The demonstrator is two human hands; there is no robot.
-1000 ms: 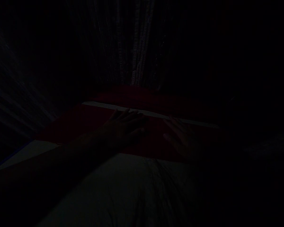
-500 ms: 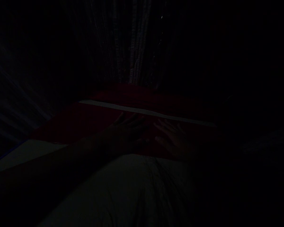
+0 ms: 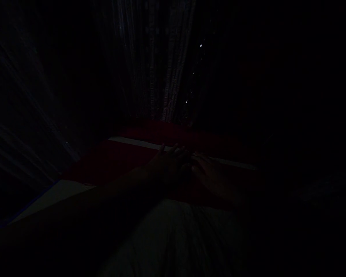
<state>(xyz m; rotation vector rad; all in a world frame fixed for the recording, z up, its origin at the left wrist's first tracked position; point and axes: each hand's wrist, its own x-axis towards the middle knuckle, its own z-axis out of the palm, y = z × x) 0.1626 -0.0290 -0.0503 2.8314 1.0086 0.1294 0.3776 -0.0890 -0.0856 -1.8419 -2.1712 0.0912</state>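
Dark red cloth [image 3: 115,163] with a pale stripe [image 3: 138,143] — whitish sheet [image 3: 173,227] beneath, striped curtain [image 3: 158,77] behind.

Two hands [image 3: 187,169], one red cloth [image 3: 115,161], one pale strip [image 3: 138,143].

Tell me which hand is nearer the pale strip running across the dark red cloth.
Left. The left hand lies on the dark red cloth with its fingertips at the pale strip. The right hand rests just beside it, its fingers a little short of the strip; dim light blurs contact.
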